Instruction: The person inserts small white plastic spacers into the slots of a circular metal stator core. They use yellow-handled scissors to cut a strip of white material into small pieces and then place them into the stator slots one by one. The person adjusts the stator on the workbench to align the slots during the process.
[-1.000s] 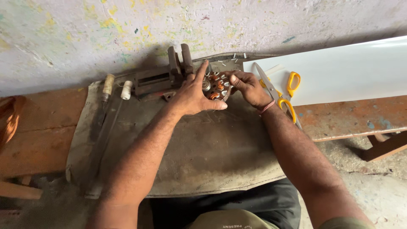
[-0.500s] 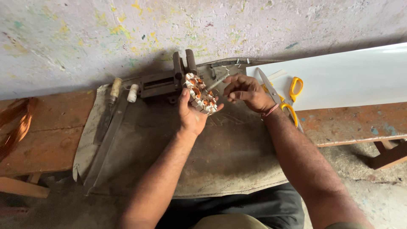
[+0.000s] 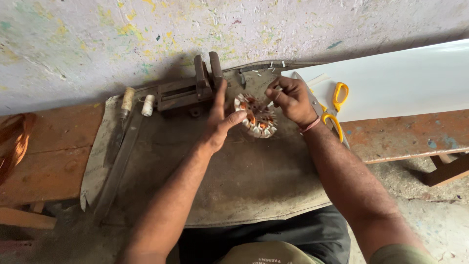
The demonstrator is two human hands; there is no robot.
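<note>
Work lies on a grey mat (image 3: 234, 186) over the wooden bench (image 3: 44, 171), a small bench vise (image 3: 188, 90) just behind; the round wound stator (image 3: 256, 116) is held tilted above the mat, left hand (image 3: 220, 122) steadying its rim with open, spread fingers, right hand (image 3: 290, 100) pinched together at its top edge. Judgement: best to keep the rim braced by the left and work one slot at a time with the right. Whatever the right fingertips pinch is too small to make out; yellow-handled scissors (image 3: 337, 105) partly hidden behind the right wrist.
</note>
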